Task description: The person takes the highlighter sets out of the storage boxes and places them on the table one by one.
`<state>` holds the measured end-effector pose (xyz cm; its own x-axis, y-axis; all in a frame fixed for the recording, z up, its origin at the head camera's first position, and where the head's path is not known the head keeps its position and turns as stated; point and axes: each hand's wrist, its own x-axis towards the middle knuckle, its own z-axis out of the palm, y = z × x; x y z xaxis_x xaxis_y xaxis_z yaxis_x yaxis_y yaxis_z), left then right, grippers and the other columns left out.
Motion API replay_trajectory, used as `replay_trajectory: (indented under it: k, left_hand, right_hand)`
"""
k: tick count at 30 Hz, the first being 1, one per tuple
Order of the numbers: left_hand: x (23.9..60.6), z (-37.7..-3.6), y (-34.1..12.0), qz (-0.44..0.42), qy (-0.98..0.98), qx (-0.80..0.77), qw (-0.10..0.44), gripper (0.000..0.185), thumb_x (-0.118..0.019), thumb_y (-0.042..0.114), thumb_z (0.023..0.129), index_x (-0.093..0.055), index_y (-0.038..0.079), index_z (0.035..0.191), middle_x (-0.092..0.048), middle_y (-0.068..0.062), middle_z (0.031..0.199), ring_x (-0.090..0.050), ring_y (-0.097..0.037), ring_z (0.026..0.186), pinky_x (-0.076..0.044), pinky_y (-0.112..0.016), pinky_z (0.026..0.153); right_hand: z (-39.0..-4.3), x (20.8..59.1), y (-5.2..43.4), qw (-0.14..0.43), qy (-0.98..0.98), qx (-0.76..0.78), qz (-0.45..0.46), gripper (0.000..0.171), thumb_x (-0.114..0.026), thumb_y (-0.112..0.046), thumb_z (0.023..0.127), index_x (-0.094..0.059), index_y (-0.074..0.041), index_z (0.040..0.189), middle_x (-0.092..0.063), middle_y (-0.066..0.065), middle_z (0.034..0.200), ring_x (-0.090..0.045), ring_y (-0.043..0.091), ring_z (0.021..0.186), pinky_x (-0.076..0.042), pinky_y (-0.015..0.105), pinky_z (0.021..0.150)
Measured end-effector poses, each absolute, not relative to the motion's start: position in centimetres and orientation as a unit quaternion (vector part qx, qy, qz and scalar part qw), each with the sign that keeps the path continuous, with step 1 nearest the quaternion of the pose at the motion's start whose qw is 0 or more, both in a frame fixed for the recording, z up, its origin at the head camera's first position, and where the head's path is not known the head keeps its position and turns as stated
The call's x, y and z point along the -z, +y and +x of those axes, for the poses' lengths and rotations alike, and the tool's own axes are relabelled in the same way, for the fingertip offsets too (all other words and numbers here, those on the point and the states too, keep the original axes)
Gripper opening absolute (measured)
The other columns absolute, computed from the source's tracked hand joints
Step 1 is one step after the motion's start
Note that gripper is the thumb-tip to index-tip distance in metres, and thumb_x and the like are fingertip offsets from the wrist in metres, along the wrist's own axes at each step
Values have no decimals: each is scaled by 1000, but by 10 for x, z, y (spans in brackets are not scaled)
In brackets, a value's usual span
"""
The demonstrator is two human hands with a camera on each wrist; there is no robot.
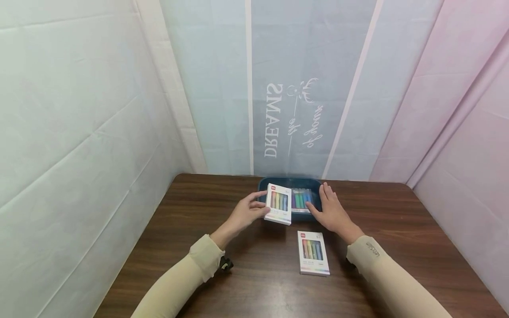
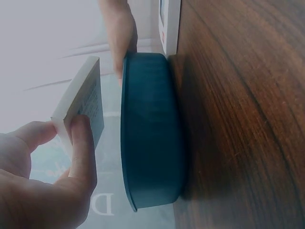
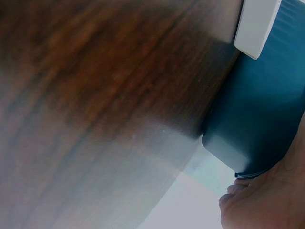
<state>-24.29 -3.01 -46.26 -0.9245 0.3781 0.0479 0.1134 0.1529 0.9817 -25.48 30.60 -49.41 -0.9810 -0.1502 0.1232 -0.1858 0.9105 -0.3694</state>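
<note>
Backdrop [image 1: 310,88]: pastel cloth panels in green, blue and pink, at 12 o'clock behind everything; white lettering on the middle panel.

Table [image 1: 397,229]: dark brown wood, spread below the backdrop.

Tray [image 1: 290,181]: dark teal, rounded corners, on the table at 12 o'clock near the far edge; one box of coloured pens [image 1: 301,199] inside.

Left hand [image 1: 246,213]: at 9 o'clock of the tray, thumb and fingers clamped on the edge of a second box [image 1: 279,203], white with a window of coloured pens, held tilted above the tray's near left rim.

Right hand [image 1: 332,212]: at 3 o'clock of the tray, fingers straight and together, laid flat along the tray's right rim, gripping nothing.

Third box [image 1: 313,253]: flat on the table at 6 o'clock of the tray, apart from both hands.
</note>
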Motion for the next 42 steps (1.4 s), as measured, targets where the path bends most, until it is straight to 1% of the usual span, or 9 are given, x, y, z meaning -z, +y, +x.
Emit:
replay_trajectory:
  k: [4, 9, 12, 17, 23, 28, 35, 38, 42]
  left_hand:
    - [461, -240, -31, 159, 748, -635, 107, 59, -79, 17, 101, -56, 16, 156, -76, -14, 122, -73, -20, 106, -58, -30, 87]
    - [461, -237, -33, 149, 750, -635, 109, 59, -78, 17, 101, -56, 16, 156, -76, -14, 123, -74, -20, 104, -59, -33, 89]
    - [461, -236, -33, 144, 752, -633, 113, 59, -78, 18, 101, -56, 17, 156, -76, -14, 123, -74, -20, 104, -59, -35, 90]
    - [464, -232, -35, 145, 755, -630, 115, 61, -79, 19, 101, -55, 17, 157, -77, -13, 123, -74, -20, 104, -58, -32, 88]
    - [468, -225, -38, 141, 754, -630, 121, 60, -79, 22, 101, -56, 20, 156, -76, -11, 123, -74, -20, 106, -57, -32, 90]
    - [470, -217, -38, 137, 749, -636, 124, 60, -79, 22, 101, -55, 18, 156, -76, -13, 124, -74, -21, 106, -58, -33, 91]
    - [477, -208, -37, 142, 743, -642, 123, 60, -78, 19, 101, -55, 16, 156, -76, -14, 123, -74, -22, 106, -60, -40, 94]
    - [481, -204, -36, 145, 743, -643, 120, 60, -79, 19, 100, -56, 16, 156, -76, -14, 123, -74, -22, 106, -59, -38, 93]
    - [488, -199, -34, 145, 744, -642, 117, 60, -80, 19, 99, -57, 18, 155, -76, -12, 121, -74, -21, 106, -59, -31, 88]
  right_hand:
    - [-257, 494, 307, 43, -976, -194, 86, 103, -51, -64, 108, -12, 12, 166, -2, 31, 176, -4, 49, 163, -12, 65, 129]
    - [-260, 495, 309, 39, -974, -204, 88, 104, -50, -65, 108, -10, 11, 167, -1, 30, 176, -2, 48, 163, -9, 63, 130]
    - [-262, 495, 310, 38, -975, -202, 88, 104, -50, -65, 108, -10, 11, 167, -1, 30, 176, -2, 48, 163, -9, 64, 130]
    - [-262, 496, 310, 43, -976, -194, 89, 104, -50, -65, 108, -11, 11, 166, -4, 32, 176, -4, 49, 163, -12, 65, 129]
    - [-260, 495, 310, 40, -976, -197, 88, 104, -51, -64, 107, -11, 11, 166, -2, 31, 176, -4, 49, 163, -11, 64, 129]
    - [-258, 496, 310, 43, -976, -194, 89, 103, -51, -64, 108, -12, 12, 166, -3, 31, 176, -4, 49, 163, -12, 65, 129]
    - [-257, 500, 310, 48, -975, -194, 92, 105, -49, -66, 107, -11, 12, 166, -2, 31, 176, -4, 49, 163, -12, 65, 129]
    - [-256, 503, 311, 56, -975, -193, 94, 105, -50, -65, 107, -12, 12, 166, -3, 31, 176, -4, 49, 163, -12, 65, 129]
    - [-255, 507, 311, 63, -975, -193, 93, 103, -52, -63, 107, -12, 11, 166, -3, 31, 176, -5, 49, 163, -13, 65, 129]
